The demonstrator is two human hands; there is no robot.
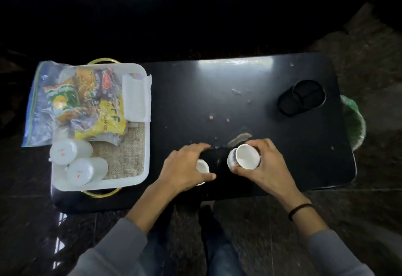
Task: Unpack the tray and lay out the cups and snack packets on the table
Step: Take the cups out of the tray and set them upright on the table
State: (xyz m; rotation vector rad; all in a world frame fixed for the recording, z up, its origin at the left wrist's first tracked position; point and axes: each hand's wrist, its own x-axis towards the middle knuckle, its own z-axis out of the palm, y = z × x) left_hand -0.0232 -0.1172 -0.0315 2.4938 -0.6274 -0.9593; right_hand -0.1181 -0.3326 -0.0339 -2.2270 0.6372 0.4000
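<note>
A white tray (144,168) with gold handles sits at the left end of the black table (250,93). In it lie a clear zip bag of snack packets (87,101), a folded white napkin (137,97) and two white containers (69,150) on their sides. My left hand (185,167) covers a small white cup (203,167) standing on the table near the front edge. My right hand (265,162) grips a second white cup (244,159), tilted with its mouth toward me, just above the table.
A black mesh holder (302,97) lies on its side at the table's right. Crumbs and a smear (239,138) dot the middle. A green bag (353,119) shows past the right edge. The floor is dark tile.
</note>
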